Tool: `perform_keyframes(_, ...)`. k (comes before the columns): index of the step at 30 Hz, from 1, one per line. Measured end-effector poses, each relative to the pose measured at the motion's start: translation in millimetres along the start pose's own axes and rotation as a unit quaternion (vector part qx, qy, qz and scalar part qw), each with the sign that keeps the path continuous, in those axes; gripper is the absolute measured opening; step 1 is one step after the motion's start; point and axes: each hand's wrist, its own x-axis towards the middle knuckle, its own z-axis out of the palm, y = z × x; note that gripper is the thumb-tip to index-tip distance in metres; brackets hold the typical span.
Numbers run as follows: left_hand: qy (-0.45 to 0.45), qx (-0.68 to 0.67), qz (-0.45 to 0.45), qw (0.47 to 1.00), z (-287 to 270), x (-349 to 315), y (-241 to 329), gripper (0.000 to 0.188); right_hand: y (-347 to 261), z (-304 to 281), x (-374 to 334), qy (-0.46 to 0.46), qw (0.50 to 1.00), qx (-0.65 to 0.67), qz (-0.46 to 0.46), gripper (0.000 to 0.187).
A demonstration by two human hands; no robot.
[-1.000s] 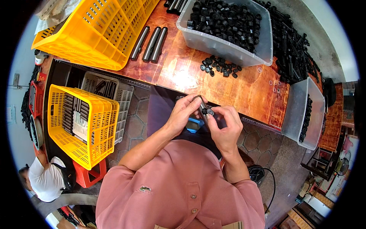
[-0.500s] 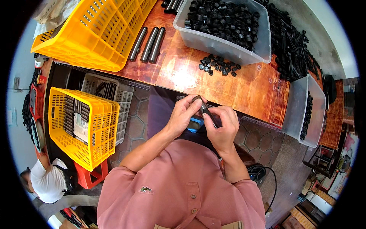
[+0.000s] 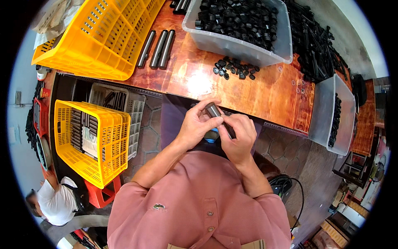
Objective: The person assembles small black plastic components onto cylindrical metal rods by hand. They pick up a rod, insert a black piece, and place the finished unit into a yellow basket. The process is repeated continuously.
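Note:
Both my hands hold one dark grey metal tube [image 3: 212, 110] just in front of the table's near edge. My left hand [image 3: 195, 126] grips its wider upper end between thumb and fingers. Lower down, my right hand [image 3: 239, 133] is closed on the narrower dark part, and its fingers hide much of it. The tube leans, its wide end up and to the left. Below it, a blue object [image 3: 210, 136] is partly hidden by my hands.
On the brown table [image 3: 257, 99] lie several metal tubes [image 3: 157, 50] and loose black caps [image 3: 236, 67]. A clear bin [image 3: 236, 50] of caps and a yellow crate [image 3: 95, 45] stand behind. Another yellow crate [image 3: 114, 143] sits lower left; a clear bin [image 3: 321, 116] is right.
The tube has turned in my hands; its wide end now shows above my left thumb. My left fingers have shifted around it. The view has moved slightly.

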Motion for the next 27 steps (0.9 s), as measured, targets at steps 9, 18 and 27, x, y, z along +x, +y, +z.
perform_keyframes(9, 0.022, -0.058, 0.005, 0.998, 3, -3, -3, 0.053, 1, -10, -3, -0.043, 0.961, 0.163, 0.219, 0.031)
perform_keyframes(18, -0.013, 0.019, 0.066, 0.998, 8, -4, -3, 0.056, 9, -18, -8, -0.137, 0.783, 0.446, 0.412, 0.025)
perform_keyframes(27, -0.002, 0.082, 0.091, 0.992, 14, -9, -10, 0.055, 14, -10, -15, -0.099, 0.866, 0.351, 0.341, 0.026)
